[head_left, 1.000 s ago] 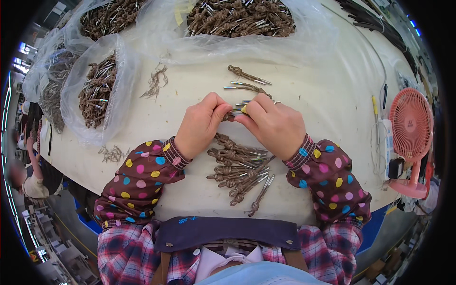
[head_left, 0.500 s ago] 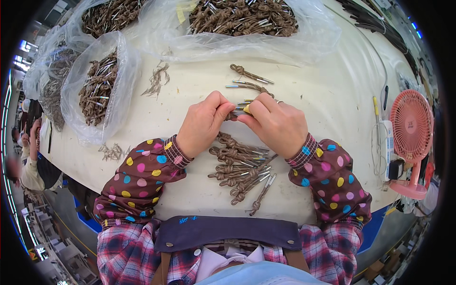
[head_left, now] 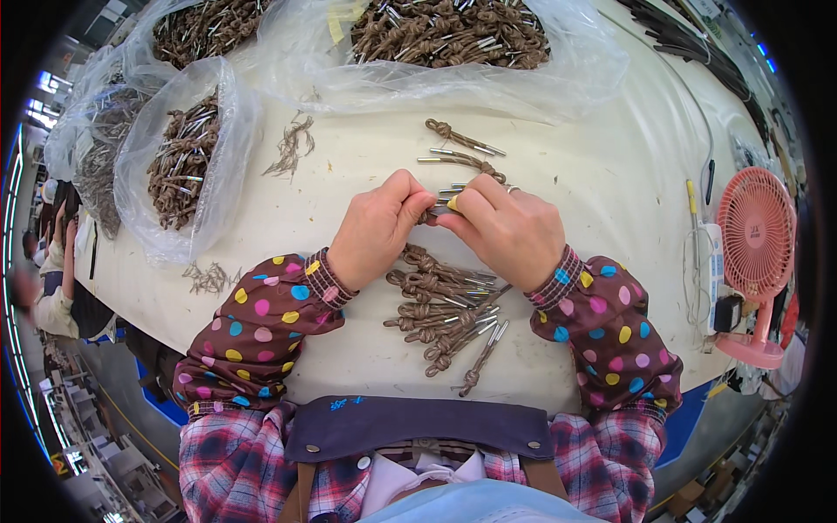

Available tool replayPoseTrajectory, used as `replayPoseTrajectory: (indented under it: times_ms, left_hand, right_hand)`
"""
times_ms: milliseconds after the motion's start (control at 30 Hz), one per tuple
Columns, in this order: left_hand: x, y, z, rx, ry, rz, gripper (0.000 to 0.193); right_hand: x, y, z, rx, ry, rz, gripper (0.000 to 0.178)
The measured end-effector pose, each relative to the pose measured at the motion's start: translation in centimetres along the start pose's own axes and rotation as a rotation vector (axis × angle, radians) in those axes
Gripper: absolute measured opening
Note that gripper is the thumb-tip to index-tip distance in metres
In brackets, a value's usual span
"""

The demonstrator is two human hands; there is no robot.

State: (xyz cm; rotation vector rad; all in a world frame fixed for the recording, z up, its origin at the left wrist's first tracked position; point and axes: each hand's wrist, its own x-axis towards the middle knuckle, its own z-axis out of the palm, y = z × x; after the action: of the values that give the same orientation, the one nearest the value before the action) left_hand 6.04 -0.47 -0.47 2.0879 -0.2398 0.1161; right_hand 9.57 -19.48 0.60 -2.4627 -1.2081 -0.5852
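Over the middle of the table, my left hand (head_left: 377, 225) pinches a knotted brown cord (head_left: 428, 214) between thumb and forefinger. My right hand (head_left: 510, 228) is closed on the same cord from the other side, its thumb and fingers almost touching the left fingertips. Something yellow shows at the right forefinger; I cannot make out whether it is a wrap or a tool. Metal cord tips poke out beside that finger. Just below the hands lies a row of knotted brown cords (head_left: 427, 311) with silver tips. Beyond them are two more, a folded cord (head_left: 462, 137) and a cord with spread tips (head_left: 460, 158).
Clear plastic bags (head_left: 244, 166) filled with brown cords stand at the left and far side. Thin brown scraps (head_left: 290, 146) lie near them. At the right are a pink fan (head_left: 755, 231), a yellow-handled tool (head_left: 691, 196) and a cable. Another person sits at far left.
Both hands keep their grip on the cord with only slight finger movement. The whole view has shifted a little. The person at far left has moved an arm.
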Motion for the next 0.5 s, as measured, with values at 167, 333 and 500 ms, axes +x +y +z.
replayPoseTrajectory:
  times_ms: [167,333,500]
  left_hand:
    - [0.0,-0.1,-0.1,-0.04,0.005,0.014,0.019]
    - [0.2,0.2,-0.7,-0.131,-0.063,-0.121,0.016]
    - [0.1,-0.4,-0.7,-0.287,-0.08,-0.032,0.012]
  right_hand:
    - [0.1,0.1,-0.1,0.07,0.011,0.035,0.027]
    - [0.3,1.1,-0.8,0.59,-0.047,0.464,0.03]
    - [0.2,1.8,-0.3,1.097,-0.342,0.68,0.026]
